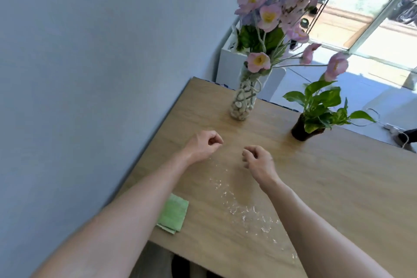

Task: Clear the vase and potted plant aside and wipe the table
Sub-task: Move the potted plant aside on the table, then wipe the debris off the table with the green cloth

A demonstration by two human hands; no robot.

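The fingers (214,140) of the left hand (202,145) are curled loosely inward and hold nothing; those of the right hand (259,160) are curled the same way, also empty. Both hands hover over the wooden worktop (327,187), side by side and apart from each other. Taking the left hand as the landmark: the vase (244,99) stands beyond it and a little to the right, well apart, upright near the worktop's far edge, its clear body filled with pale pebbles and its pink and purple flowers (268,16) rising straight up from it. The potted plant (302,130) stands farther right of the hand, also near the far edge, in a dark pot tilted slightly, its green leaves spreading to the right. A folded green cloth (173,214) lies flat on the near side of that hand, partly under the left forearm. White crumbs (248,210) are scattered nearer than both hands. No writing can be read anywhere.
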